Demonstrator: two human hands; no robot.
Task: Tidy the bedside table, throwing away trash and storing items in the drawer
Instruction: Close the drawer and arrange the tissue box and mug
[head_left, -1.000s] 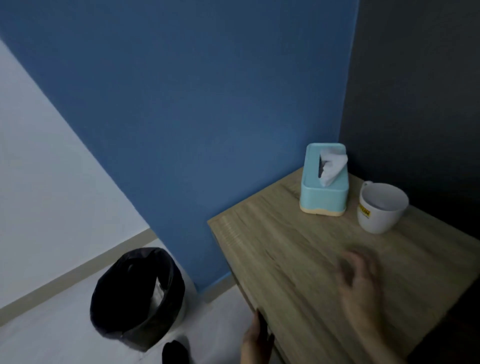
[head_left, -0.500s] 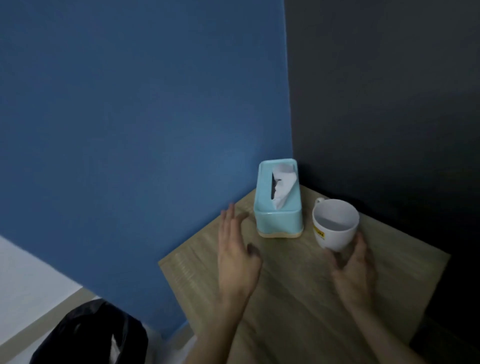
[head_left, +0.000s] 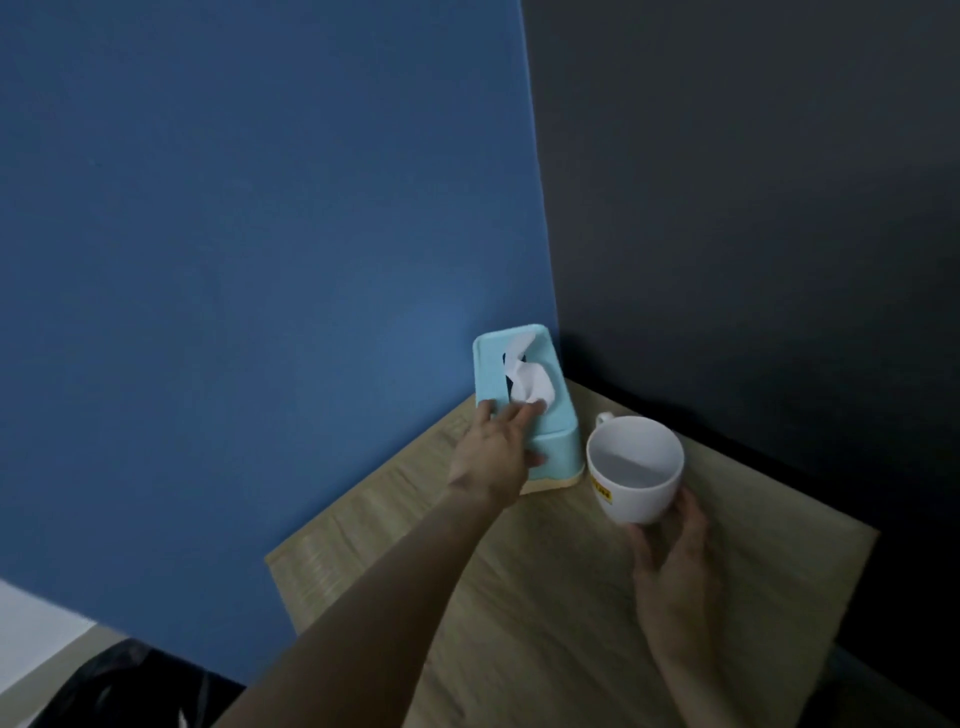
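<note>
A light-blue tissue box (head_left: 545, 436) with a white tissue (head_left: 527, 382) sticking out stands at the back of the wooden bedside table (head_left: 561, 597), against the blue wall. My left hand (head_left: 498, 457) rests on the box's near left side, fingers spread over its top, thumb on the front. A white mug (head_left: 636, 470) with a yellow label sits just right of the box. My right hand (head_left: 670, 556) cups the mug's near lower side, fingers touching it. No drawer shows.
A bin lined with a black bag (head_left: 104, 686) stands on the floor at the lower left, partly cut off. A dark wall closes the right side and the blue wall the back. The tabletop's near part lies bare between my arms.
My left hand reached forward from the tabletop onto the tissue box. My right hand closed in around the mug's base. The view swung right, away from the bin.
</note>
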